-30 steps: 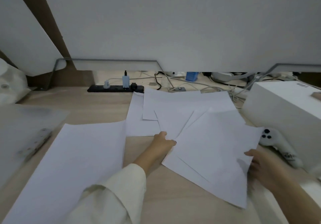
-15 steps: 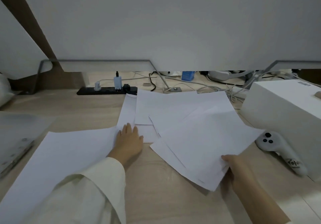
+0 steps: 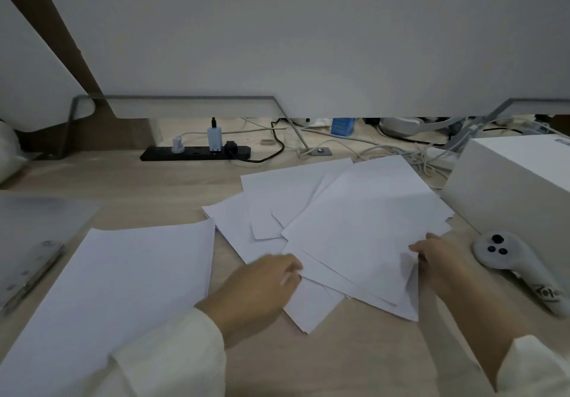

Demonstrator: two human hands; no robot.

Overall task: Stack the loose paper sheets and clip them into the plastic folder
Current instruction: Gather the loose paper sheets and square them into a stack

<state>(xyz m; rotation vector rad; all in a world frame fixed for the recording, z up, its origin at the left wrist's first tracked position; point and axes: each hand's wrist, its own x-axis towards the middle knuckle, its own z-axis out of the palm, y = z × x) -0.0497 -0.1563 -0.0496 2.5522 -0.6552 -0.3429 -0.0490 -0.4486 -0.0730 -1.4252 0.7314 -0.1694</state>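
The fanned loose sheets [image 3: 354,227] are pinched at both near edges by the left hand [image 3: 265,282] and right hand [image 3: 438,258], still unsquared, with the plastic folder [image 3: 34,242] left of the grip unfilled.

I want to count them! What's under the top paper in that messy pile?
Under the top sheet lie more white sheets, fanned out unevenly on the desk. Only their edges and corners show, so a full count isn't possible; anything else beneath is covered.

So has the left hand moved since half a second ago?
Yes. The left hand has gone right, away from the single sheet it rested beside, onto the near-left edge of the fanned sheets.
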